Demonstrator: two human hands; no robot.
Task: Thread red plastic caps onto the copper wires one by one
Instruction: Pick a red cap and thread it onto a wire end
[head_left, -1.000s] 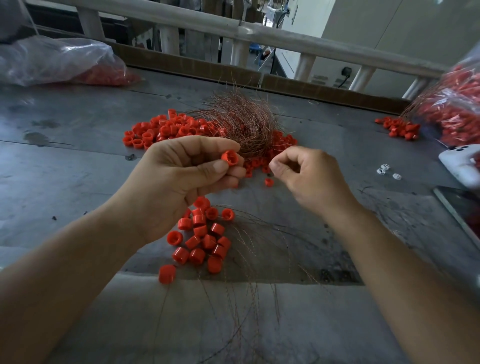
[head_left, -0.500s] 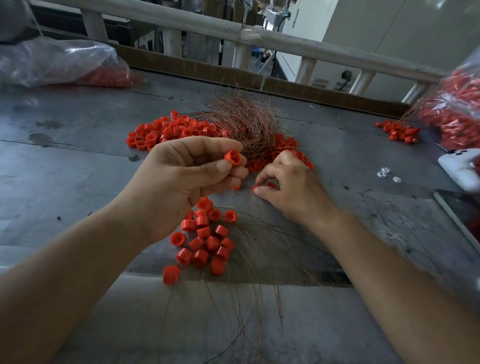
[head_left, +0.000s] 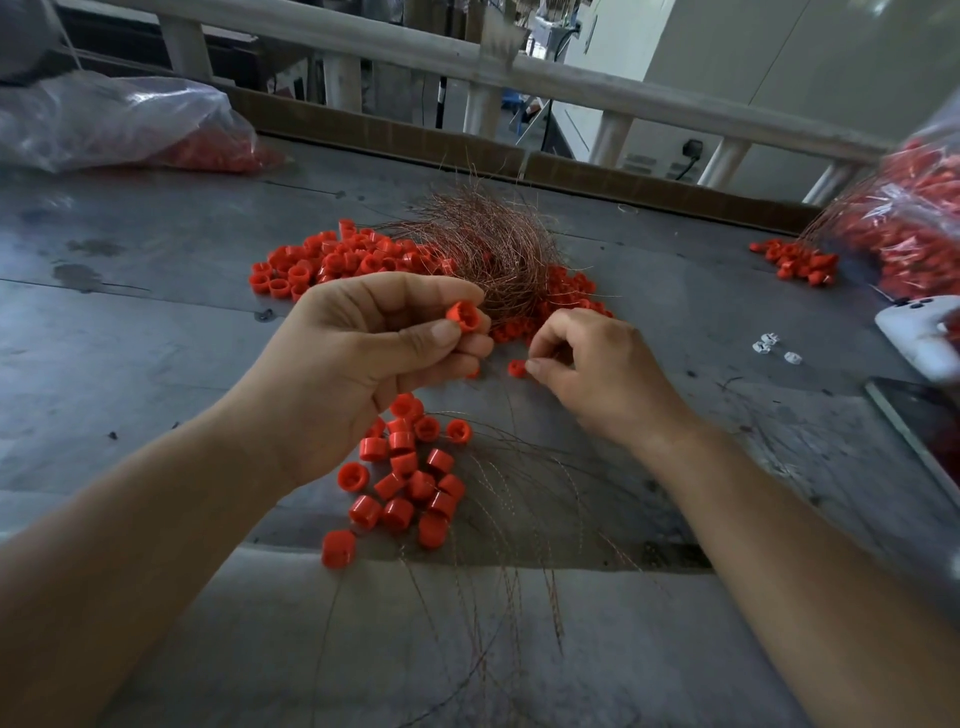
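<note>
A: Where was the red cap at that moment?
B: Pinched between the thumb and forefinger of the left hand, open end towards the camera. It was held above the counter, just in front of the copper wires, exactly as a second earlier.
A: So what had changed?
B: The right hand. A second before, it was raised beside the left with its fingertips pinched together. Half a second before, it had dropped to the counter. Now it sat low with fingers curled and the thumb tip touching a single cap on the counter. I could not tell whether it actually gripped that cap.
A: Were the hands together?
B: Near each other but apart, the left higher and the right lower.
A: And the counts?
B: One cap in the left hand and one at the right thumb. A near cluster of roughly twenty lay below the left wrist, too overlapped for an exact figure. The far pile and the small pile at the right were beyond counting. There was one tangled bundle of wires, with loose strands fanned towards the near edge. I also counted a left bag, a right bag, three white bits, one white device and one dark panel
</note>
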